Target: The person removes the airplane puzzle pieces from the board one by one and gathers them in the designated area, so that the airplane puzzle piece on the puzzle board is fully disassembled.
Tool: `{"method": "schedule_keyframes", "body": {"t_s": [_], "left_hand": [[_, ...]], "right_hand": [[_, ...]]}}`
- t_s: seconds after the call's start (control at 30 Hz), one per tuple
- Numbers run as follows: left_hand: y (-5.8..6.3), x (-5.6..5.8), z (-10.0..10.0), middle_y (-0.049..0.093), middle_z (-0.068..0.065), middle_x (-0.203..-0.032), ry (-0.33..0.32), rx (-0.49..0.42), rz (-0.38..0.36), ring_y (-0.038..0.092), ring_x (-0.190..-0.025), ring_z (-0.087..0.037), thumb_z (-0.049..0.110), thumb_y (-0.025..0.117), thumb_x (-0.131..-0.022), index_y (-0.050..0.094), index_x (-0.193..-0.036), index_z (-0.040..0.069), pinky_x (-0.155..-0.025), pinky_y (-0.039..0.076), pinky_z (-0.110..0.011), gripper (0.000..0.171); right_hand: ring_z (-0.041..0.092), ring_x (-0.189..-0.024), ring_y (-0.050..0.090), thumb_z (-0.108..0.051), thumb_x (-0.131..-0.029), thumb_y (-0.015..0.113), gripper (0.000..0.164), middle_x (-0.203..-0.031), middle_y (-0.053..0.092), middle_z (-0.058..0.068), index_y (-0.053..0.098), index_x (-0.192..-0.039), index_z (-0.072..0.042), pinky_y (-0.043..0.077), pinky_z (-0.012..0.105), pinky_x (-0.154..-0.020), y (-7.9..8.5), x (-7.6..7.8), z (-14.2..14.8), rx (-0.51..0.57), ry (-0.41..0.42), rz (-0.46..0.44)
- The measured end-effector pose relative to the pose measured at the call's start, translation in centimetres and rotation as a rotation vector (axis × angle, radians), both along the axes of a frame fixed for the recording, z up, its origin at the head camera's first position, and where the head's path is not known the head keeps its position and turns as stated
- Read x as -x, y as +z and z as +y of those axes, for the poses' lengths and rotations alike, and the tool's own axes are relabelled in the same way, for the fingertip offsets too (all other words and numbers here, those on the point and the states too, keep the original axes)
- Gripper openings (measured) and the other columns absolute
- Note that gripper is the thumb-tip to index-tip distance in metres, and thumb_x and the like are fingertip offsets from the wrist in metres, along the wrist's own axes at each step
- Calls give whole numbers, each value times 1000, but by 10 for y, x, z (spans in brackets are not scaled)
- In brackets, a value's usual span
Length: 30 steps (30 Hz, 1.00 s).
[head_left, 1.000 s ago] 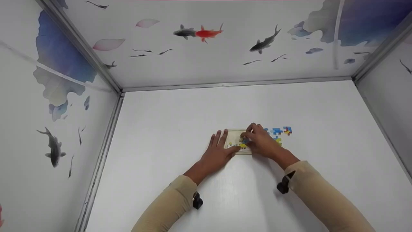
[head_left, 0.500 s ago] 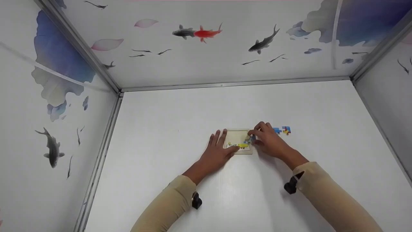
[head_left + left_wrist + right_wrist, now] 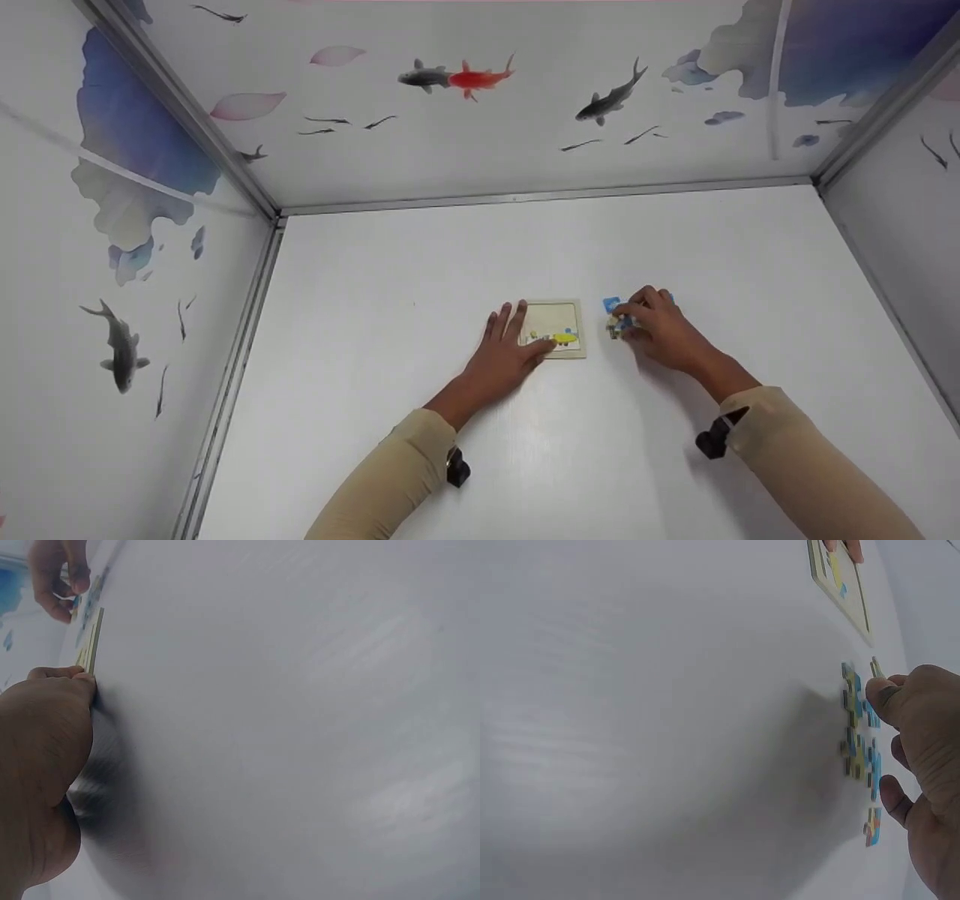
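Observation:
A small wooden puzzle tray (image 3: 583, 330) lies flat on the table, with a yellow printed strip along its lower part. My left hand (image 3: 504, 349) rests on the tray's left side, fingers fairly straight and the thumb over its lower edge. To the right of the tray, my right hand (image 3: 664, 326) pinches a jigsaw puzzle piece (image 3: 877, 667) between thumb and fingertips. Beneath and around that hand lie several loose puzzle pieces (image 3: 855, 754), mostly blue and yellow. From above, the hand partly hides them, including the held piece.
White panels with painted fish (image 3: 485, 79) enclose the table at the back and sides. A metal rail (image 3: 420, 201) runs along the far edge. A dark wrist camera (image 3: 712, 442) hangs below the right sleeve, and another camera (image 3: 458, 469) below the left.
My right hand has moved right, from over the tray to the loose pieces, carrying a puzzle piece. The left hand has stayed on the tray.

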<state>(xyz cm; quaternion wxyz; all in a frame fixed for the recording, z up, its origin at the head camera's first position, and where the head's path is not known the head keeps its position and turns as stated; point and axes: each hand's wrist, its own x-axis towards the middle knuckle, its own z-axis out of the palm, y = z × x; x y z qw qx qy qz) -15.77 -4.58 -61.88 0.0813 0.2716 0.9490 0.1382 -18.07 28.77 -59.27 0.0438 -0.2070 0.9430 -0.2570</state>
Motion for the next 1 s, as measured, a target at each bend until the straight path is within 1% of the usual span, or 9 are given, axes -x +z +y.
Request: {"method": "schedule_keyframes", "body": {"t_s": [0.1,0.3,0.5,0.63,0.7,0.83,1.0], "left_hand": [[1,0,0,16,-22,-185,2,-3,-3,13,-173,-48,50,41,-120,56,-160,47,-140,17,-61,43],[0,0,0,16,-22,-185,-2,-11,-6,13,-173,-48,50,41,-120,57,-159,47,-139,17,-62,43],[-1,0,-1,16,-22,-185,1,-15,-13,13,-173,-47,50,41,-120,57,-159,49,-139,18,-61,42],[-4,0,-1,14,-21,-186,8,-9,-17,12,-173,-46,51,41,-119,56,-160,50,-140,17,-61,43],[-5,0,-1,14,-20,-186,9,-7,-16,12,-173,-46,51,41,-119,56,-159,50,-140,17,-61,43],[-4,0,-1,16,-21,-185,4,-14,-4,13,-173,-47,50,42,-120,58,-158,49,-139,18,-62,42],[-5,0,-1,15,-22,-185,-3,-11,-2,13,-173,-47,50,40,-120,56,-160,49,-139,18,-62,43]], "right_hand": [[36,-118,49,0,-101,78,34,-132,58,19,75,-133,-10,45,58,-100,2,-1,12,7,-20,-8],[37,-114,50,1,-100,77,35,-129,59,21,74,-135,-5,45,56,-94,0,-5,37,-21,-28,39],[38,-112,50,-1,-103,75,29,-129,61,21,75,-132,-6,42,52,-88,-1,-9,56,-54,-49,40],[35,-109,49,-1,-103,75,24,-128,62,19,77,-126,-8,39,47,-84,-3,-12,62,-64,-58,28],[35,-110,49,0,-102,76,24,-128,63,18,77,-125,-9,39,47,-84,-4,-14,64,-69,-61,24],[35,-110,51,0,-101,77,25,-125,65,17,80,-124,-9,43,49,-86,-5,-15,65,-82,-64,33],[33,-107,53,3,-100,77,28,-119,68,14,82,-125,-8,45,53,-89,-4,-15,64,-100,-60,54]]}}
